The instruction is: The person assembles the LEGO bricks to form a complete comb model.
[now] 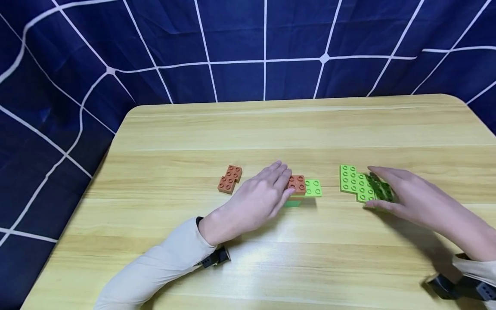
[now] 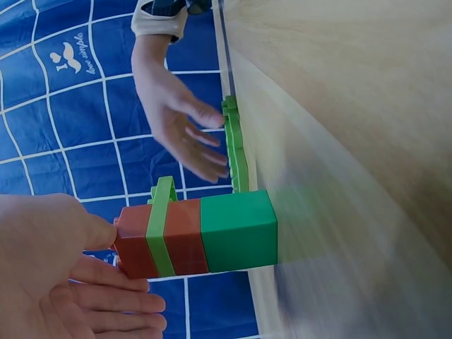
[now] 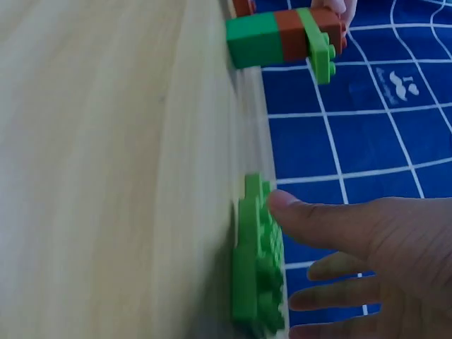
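Note:
My left hand (image 1: 257,196) is at the top of a small stack, with its thumb and index finger at either side of the upper red-brown brick (image 1: 297,184). Under that brick come a light green plate (image 1: 313,188), another red-brown brick (image 2: 187,236) and a darker green brick (image 2: 240,232), lowest and close over the table. The left hand's other fingers extend past the stack. To the right, my right hand (image 1: 410,193) hovers over flat light green studded plates (image 1: 353,181), thumb and fingers spread apart; its thumb tip is right at their studs in the right wrist view.
Two red-brown bricks (image 1: 230,179), set in an offset pair, lie left of the stack. The wooden table (image 1: 271,129) ends at a blue cloth (image 1: 240,38) with white grid lines. Both wrists wear small dark cameras.

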Demonstrator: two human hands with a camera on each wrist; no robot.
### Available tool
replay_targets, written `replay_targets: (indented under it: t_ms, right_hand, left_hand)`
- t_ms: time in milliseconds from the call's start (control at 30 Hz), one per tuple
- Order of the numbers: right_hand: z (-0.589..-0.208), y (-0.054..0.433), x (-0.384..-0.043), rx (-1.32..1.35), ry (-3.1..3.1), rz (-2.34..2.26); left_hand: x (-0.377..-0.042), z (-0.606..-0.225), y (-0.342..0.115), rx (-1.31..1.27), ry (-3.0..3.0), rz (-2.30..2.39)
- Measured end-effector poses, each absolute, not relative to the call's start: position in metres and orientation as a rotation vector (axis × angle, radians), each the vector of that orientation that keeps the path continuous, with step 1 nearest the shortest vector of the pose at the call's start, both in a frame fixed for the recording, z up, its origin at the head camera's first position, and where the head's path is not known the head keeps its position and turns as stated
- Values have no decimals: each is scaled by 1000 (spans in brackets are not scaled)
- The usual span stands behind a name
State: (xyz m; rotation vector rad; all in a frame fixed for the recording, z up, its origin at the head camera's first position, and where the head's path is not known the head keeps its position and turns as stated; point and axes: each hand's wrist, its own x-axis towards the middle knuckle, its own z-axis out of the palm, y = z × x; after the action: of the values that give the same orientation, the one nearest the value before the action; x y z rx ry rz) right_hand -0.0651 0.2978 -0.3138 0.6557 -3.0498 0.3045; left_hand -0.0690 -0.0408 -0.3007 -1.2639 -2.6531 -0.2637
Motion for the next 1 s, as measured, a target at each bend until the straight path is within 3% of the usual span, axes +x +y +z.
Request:
replay_targets:
  t_ms: [667, 1000]
  right_hand:
    - [-331, 329, -57, 626, -3073, 308]
    - [-324, 335, -58, 236, -3255, 116]
  left_hand:
    - [-70, -301, -42, -1264, -2651, -327]
    - [-69, -300, -42, -1261, -2637, -319]
